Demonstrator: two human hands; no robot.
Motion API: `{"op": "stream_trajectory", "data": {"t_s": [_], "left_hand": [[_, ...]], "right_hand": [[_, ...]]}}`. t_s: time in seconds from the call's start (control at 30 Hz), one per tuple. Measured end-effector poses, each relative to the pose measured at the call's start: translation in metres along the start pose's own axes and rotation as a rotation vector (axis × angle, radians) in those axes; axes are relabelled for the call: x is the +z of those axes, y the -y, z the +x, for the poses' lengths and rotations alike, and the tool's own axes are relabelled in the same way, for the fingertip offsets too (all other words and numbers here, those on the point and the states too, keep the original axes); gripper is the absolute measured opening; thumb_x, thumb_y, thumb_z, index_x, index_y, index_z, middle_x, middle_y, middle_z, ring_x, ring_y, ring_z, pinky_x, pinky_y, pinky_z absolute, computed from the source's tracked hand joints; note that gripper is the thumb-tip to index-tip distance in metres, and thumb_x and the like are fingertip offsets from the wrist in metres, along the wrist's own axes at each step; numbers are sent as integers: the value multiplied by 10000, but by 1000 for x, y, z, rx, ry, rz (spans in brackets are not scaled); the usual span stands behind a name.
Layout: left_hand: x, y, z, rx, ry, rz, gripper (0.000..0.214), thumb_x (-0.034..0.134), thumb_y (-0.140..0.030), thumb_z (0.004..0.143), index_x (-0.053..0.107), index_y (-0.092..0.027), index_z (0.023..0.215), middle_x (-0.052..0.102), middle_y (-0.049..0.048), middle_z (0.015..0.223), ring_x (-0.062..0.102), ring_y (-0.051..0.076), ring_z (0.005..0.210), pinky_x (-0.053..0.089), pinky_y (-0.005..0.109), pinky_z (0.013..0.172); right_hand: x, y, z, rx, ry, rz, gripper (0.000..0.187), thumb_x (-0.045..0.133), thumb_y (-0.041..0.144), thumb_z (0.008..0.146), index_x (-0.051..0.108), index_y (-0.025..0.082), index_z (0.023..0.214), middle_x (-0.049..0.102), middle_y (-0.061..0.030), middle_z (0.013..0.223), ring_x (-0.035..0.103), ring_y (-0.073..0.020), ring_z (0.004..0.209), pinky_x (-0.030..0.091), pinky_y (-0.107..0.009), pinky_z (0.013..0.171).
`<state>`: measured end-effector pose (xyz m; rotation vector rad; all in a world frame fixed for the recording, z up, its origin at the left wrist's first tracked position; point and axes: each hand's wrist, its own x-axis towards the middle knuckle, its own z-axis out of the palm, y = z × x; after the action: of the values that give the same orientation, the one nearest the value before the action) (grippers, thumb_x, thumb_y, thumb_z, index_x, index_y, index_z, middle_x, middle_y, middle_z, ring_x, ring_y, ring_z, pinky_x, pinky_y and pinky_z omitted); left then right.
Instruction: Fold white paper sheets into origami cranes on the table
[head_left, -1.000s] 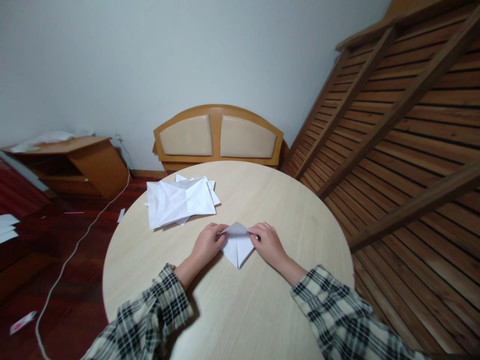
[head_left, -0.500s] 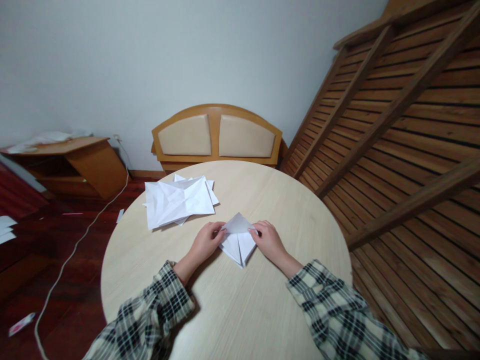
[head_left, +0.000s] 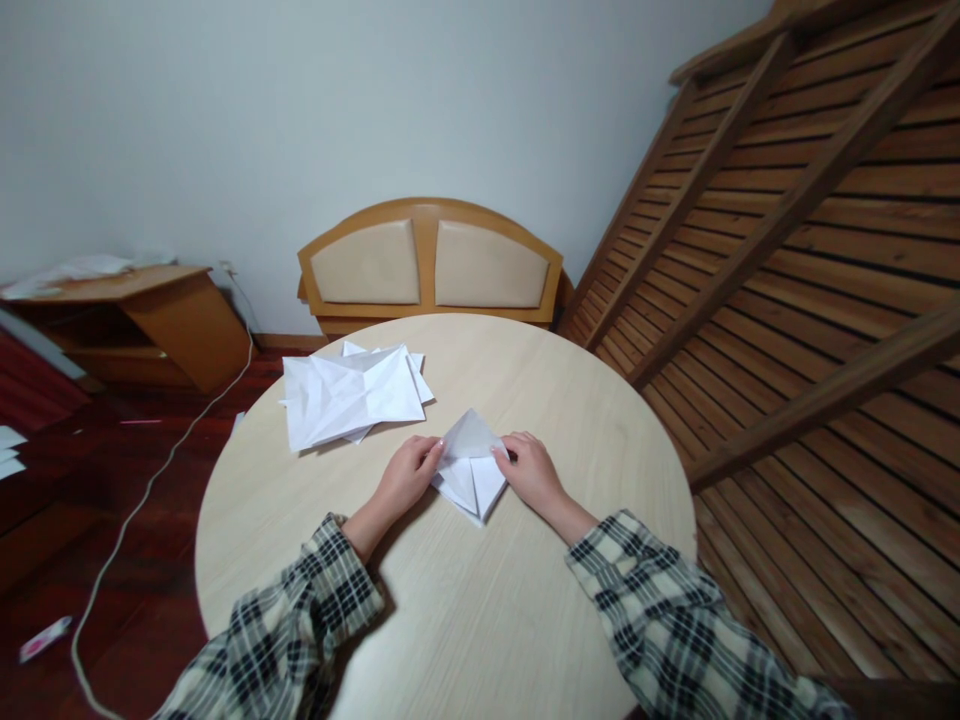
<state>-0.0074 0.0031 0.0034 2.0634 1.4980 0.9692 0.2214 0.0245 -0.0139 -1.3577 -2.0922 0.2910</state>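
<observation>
A white folded paper (head_left: 470, 463) lies near the middle of the round table, shaped like a diamond with one point toward the far side and a slit running down its near half. My left hand (head_left: 409, 474) pinches its left corner between thumb and fingers. At the opposite corner my right hand (head_left: 534, 474) grips the paper the same way. The fingers beneath the paper are partly hidden. Beyond my left hand lies a loose stack of creased white papers (head_left: 356, 395).
The round pale table (head_left: 480, 620) fills the middle. Behind it stands a headboard (head_left: 427, 260) with two cream panels. Wooden slats (head_left: 817, 330) lean along the right. On the left are a low wooden cabinet (head_left: 180, 325) and a white cable (head_left: 154, 480) across the dark floor.
The whole view has shifted slightly. Both hands keep hold of the paper's corners, and the flaps near its slit sit a little differently.
</observation>
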Motion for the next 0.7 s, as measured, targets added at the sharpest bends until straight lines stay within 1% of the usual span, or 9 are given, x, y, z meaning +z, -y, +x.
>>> {"op": "stream_trajectory", "data": {"t_s": [0.13,0.23,0.33,0.43,0.53,0.7], "left_hand": [[0,2,-1,-39,-20,-110,471,301,-411,998,701,-172,930,728,95,938,650,235,907,495,391,888],[0,5,-2,-48,-33,-213,496,279,-419,1004,706,-166,999,736,92,1015,659,226,962,496,385,930],[1,6,-1,-31,-26,-256,457,322,-411,999,713,-177,1031,738,83,1054,665,220,997,497,374,951],[1,5,-1,-4,-20,-228,377,399,-389,982,717,-194,1038,736,82,1067,663,219,1006,498,372,952],[1,3,-2,18,-16,-199,328,458,-373,957,711,-186,1051,728,95,1069,656,225,1008,501,384,938],[0,1,-4,51,12,-194,307,496,-365,947,694,-182,1094,713,96,1084,637,225,1017,488,403,937]], "right_hand": [[1,-2,1,11,0,17,273,531,260,923,586,203,661,616,-31,719,541,-199,749,364,-303,714],[1,-4,1,27,-3,29,273,528,266,924,605,201,670,622,-33,718,548,-200,749,371,-302,716],[3,-5,1,44,-5,48,250,534,262,918,631,198,696,636,-35,725,560,-203,761,385,-300,726],[3,-6,1,56,-10,76,227,537,263,918,660,194,739,661,-46,759,578,-209,787,402,-303,745],[2,-6,1,73,-13,96,220,544,261,914,675,188,753,671,-52,765,586,-213,787,409,-305,745],[1,-4,2,80,-7,115,211,542,259,914,688,189,778,690,-53,796,593,-214,799,409,-306,754]]}}
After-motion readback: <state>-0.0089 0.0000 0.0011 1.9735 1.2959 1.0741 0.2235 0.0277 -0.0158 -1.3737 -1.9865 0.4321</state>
